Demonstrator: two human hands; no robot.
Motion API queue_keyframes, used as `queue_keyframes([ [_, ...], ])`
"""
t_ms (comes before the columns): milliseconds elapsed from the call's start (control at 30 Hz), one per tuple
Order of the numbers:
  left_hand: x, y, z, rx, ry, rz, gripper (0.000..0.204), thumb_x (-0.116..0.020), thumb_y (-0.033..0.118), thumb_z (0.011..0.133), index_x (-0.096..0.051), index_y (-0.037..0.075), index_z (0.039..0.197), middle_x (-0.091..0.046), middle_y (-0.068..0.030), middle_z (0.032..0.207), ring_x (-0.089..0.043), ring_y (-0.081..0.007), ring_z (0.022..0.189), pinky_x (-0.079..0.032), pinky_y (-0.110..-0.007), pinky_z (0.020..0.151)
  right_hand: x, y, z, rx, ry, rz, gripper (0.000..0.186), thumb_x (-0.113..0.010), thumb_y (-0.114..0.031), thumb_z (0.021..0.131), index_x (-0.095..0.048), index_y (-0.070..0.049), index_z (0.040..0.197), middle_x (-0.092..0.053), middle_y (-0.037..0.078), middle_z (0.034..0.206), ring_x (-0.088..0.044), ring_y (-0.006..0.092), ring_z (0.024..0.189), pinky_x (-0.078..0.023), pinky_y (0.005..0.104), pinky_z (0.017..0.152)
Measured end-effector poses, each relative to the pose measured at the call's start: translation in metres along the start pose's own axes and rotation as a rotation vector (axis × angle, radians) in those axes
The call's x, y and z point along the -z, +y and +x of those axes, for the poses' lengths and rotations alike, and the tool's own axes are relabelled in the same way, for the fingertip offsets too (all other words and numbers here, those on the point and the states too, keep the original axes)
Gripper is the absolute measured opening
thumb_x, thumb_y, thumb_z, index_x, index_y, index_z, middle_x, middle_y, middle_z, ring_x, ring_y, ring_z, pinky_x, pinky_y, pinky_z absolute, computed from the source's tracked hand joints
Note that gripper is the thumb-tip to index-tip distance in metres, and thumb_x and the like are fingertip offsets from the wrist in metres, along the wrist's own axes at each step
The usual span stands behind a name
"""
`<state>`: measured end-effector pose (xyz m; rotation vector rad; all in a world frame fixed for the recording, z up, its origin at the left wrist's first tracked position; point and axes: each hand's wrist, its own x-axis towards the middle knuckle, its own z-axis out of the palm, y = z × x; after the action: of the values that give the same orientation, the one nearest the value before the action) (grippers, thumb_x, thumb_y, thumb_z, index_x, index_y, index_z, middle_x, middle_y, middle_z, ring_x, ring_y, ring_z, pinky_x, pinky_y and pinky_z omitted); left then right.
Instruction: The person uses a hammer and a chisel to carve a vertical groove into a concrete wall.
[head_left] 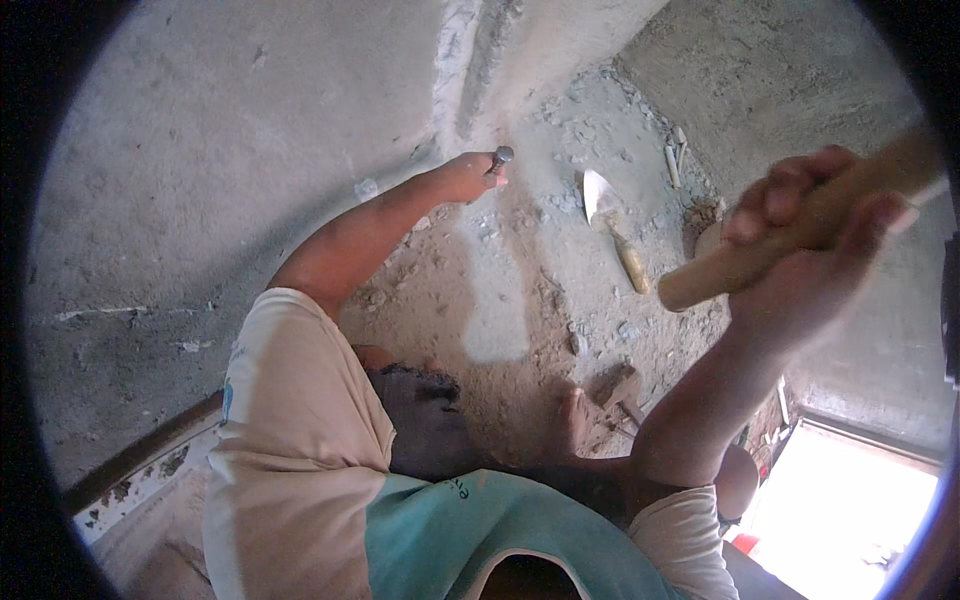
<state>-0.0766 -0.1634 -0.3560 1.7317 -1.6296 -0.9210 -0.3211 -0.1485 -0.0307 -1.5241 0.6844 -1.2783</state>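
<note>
Close to the wall corner, my left hand (pixel 470 178) is closed round a steel chisel (pixel 503 155). The chisel's round, flat struck end sticks up out of the fist, while its lower end is hidden. Raised at the right, my right hand (pixel 800 205) grips a thick wooden hammer handle (pixel 735 268). The handle slants up to the right, and the hammer's head is not visible. A pointing trowel (pixel 603 205) with a wooden grip lies on the dusty floor between my hands, touched by neither.
Grey plastered walls (pixel 230 130) meet at a corner with a pale vertical groove (pixel 455 70). Rubble and dust (pixel 590 130) cover the floor. A brick-like block (pixel 613 387) lies near my feet. A bright opening (pixel 850 510) is at the lower right.
</note>
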Motion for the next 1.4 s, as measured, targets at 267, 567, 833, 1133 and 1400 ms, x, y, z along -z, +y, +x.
queue_keyframes([
  [267,-0.003,0.006,-0.006,-0.023,-0.063,0.014,0.028,-0.057,0.03,0.084,-0.055,0.003,0.093,-0.06,-0.0134,0.078,-0.058,-0.0253,0.076,-0.044,-0.038,0.072,-0.01,0.08,-0.065,-0.154,-0.014,-0.346,0.035,-0.045,-0.039,0.093,-0.053,-0.006,0.086,-0.053,0.005,0.061,-0.053,0.0136,0.05,-0.043,0.028,0.043],
  [567,-0.007,-0.002,-0.012,-0.1,-0.061,0.051,0.034,-0.055,0.03,0.085,-0.057,0.002,0.105,-0.061,-0.0217,0.099,-0.058,-0.0346,0.095,-0.043,-0.041,0.083,-0.001,0.131,-0.109,-0.676,-0.157,-0.279,0.049,-0.038,-0.049,0.093,-0.049,-0.003,0.078,-0.047,0.004,0.055,-0.046,0.0124,0.041,-0.037,0.0265,0.037],
  [833,0.003,-0.007,-0.009,-0.005,-0.002,0.03,0.029,-0.058,0.031,0.083,-0.055,0.003,0.092,-0.061,-0.0138,0.081,-0.059,-0.025,0.077,-0.045,-0.038,0.071,-0.03,0.025,-0.012,0.151,0.107,0.035,0.043,-0.036,-0.039,0.095,-0.052,-0.003,0.077,-0.05,0.005,0.054,-0.05,0.0148,0.044,-0.039,0.0293,0.041],
  [1133,-0.036,-0.055,-0.006,-0.211,0.21,0.123,0.032,-0.057,0.034,0.084,-0.055,0.002,0.093,-0.062,-0.0145,0.085,-0.059,-0.0253,0.079,-0.044,-0.039,0.072,-0.006,0.164,-0.13,-0.835,-0.391,-0.421,0.047,-0.042,-0.049,0.092,-0.049,-0.005,0.078,-0.049,0.003,0.058,-0.05,0.0117,0.045,-0.04,0.0276,0.043],
  [1400,0.007,-0.013,-0.005,-0.048,-0.001,0.043,0.03,-0.057,0.032,0.084,-0.053,0.003,0.091,-0.06,-0.0145,0.081,-0.056,-0.0255,0.075,-0.044,-0.038,0.072,-0.024,0.028,-0.006,0.062,-0.064,-0.117,0.05,-0.037,-0.046,0.094,-0.051,0.001,0.083,-0.053,0.009,0.061,-0.05,0.0147,0.045,-0.039,0.0264,0.041],
])
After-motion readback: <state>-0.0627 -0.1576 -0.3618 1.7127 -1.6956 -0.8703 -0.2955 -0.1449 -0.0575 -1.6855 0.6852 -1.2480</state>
